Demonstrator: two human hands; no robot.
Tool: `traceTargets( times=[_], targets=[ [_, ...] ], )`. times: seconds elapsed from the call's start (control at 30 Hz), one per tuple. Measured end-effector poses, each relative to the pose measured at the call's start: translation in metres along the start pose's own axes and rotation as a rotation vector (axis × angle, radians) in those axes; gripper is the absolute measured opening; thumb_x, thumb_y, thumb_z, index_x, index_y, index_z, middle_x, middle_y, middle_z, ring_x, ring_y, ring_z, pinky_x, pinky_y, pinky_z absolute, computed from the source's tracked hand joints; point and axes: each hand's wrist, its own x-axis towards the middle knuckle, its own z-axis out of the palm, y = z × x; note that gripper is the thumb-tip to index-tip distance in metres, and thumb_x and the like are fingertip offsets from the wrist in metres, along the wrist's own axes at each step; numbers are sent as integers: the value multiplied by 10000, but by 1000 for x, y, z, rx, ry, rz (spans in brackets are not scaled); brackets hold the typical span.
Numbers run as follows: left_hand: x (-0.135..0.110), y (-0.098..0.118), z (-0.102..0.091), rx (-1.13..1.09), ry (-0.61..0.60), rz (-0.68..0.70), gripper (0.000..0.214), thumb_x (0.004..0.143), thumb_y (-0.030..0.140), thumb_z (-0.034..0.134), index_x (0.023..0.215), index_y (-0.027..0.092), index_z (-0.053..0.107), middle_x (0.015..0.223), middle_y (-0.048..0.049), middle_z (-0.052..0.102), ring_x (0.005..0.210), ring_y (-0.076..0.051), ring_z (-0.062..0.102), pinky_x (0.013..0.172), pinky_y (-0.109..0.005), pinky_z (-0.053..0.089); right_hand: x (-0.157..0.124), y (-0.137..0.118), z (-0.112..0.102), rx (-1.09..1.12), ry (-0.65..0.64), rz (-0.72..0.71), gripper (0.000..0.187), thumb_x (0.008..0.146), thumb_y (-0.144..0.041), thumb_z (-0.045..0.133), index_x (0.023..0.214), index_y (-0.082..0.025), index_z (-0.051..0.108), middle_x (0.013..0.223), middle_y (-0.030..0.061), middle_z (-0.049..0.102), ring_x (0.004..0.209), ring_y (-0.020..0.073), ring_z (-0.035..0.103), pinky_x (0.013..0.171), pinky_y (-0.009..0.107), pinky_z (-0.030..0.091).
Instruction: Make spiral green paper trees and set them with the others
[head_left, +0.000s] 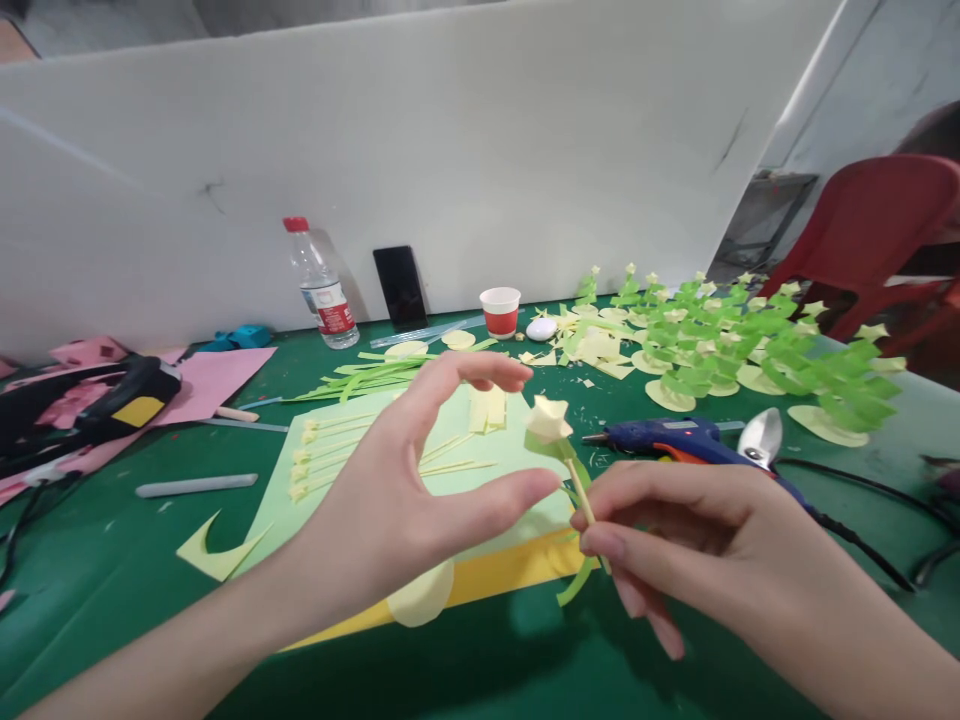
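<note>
From my remote seat, I have the right hand (697, 530) pinching a slim yellow stick topped by a pale-yellow folded paper star (550, 418), held tilted above the green tabletop (82, 590). My left hand (401, 485) grips nothing; its thumb and fingers curve widely apart, just left of the star. Beneath, I see a pale-green paper sheet (277, 520); a blue hot-glue gun (660, 436) lies just beyond the right hand.
</note>
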Motion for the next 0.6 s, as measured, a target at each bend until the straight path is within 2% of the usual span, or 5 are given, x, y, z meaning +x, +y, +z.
traceTargets(
  times=[0.1, 0.2, 0.33, 0.43, 0.6],
  targets=[
    [-2, -3, 3, -37, 111, 54, 244, 771, 291, 570, 1000, 277, 487, 1038, 18, 501, 1068, -165, 442, 889, -236, 389, 0, -3, -1, 41, 37, -20, 144, 570, -250, 721, 613, -167, 611, 445, -53, 500, 380, 35, 437, 374, 107, 399],
    [-2, -3, 8, -24, 155, 136, 48, 823, 222, 485, 838, 248, 522, 870, 24, 525, 879, -136, 493, 792, -217, 419, 2, -1, -1, 59, 94, -48, 142, 553, -240, 726, 606, -171, 614, 439, -56, 493, 391, 35, 446, 366, 95, 378],
    [-6, -3, 16, 25, 120, 221, 173, 825, 179, 460, 873, 276, 594, 836, 17, 546, 826, -147, 496, 743, -235, 425, 4, 4, -1, 61, 133, -153, 129, 527, -200, 733, 569, -175, 613, 430, -62, 491, 376, 18, 419, 365, 84, 353],
    [-11, -1, 21, 58, 101, 219, 236, 818, 173, 458, 957, 303, 599, 879, 13, 564, 876, -164, 505, 759, -250, 432, 5, 7, 0, 40, 163, -229, 93, 546, -187, 713, 566, -190, 622, 451, -65, 508, 378, 15, 431, 381, 87, 358],
    [-15, 3, 26, 123, 83, 216, 231, 822, 140, 417, 916, 269, 584, 913, 5, 549, 886, -162, 497, 770, -244, 432, 8, 11, -1, -49, 189, -309, 70, 598, -214, 675, 565, -195, 617, 525, -51, 560, 408, 24, 472, 405, 93, 382]
  ],
)
